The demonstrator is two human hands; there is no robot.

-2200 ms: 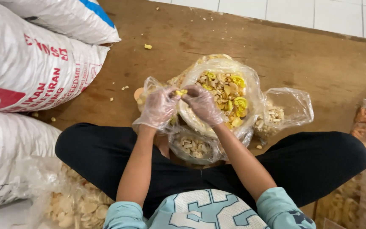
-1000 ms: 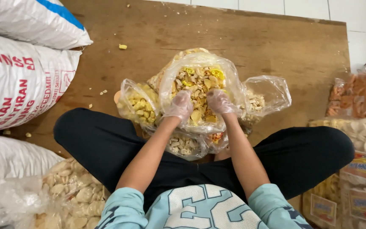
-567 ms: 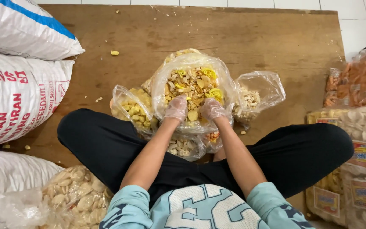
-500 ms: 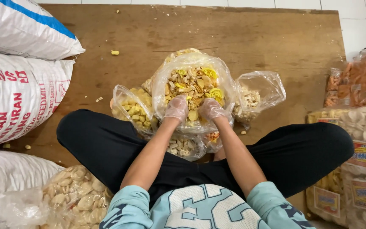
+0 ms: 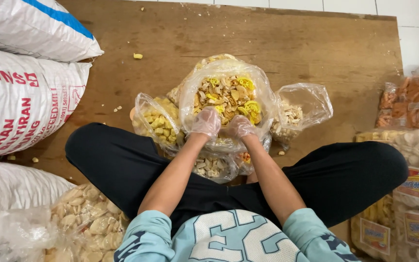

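From the head camera, the person sits cross-legged at the near edge of a brown wooden board (image 5: 316,53) laid on the floor. The left hand in a thin clear plastic glove (image 5: 205,122) and the right hand in the same kind of glove (image 5: 239,127) both press into the near rim of a large clear plastic bag of mixed yellow and tan snack pieces (image 5: 229,94), which stands about mid-board in front of the knees. Whether the fingers are curled on pieces or lie flat, I cannot tell; they are buried in the mix.

A smaller clear bag of yellow puffed pieces (image 5: 156,123) leans against the big bag's left side, and another clear bag of pale pieces (image 5: 297,114) gapes open on its right. All are soft-walled and unsupported, so a hard push could likely tip one and spill it. A few crumbs (image 5: 137,56) already lie toward the far edge. Thin gloves might tear on sharp pieces.
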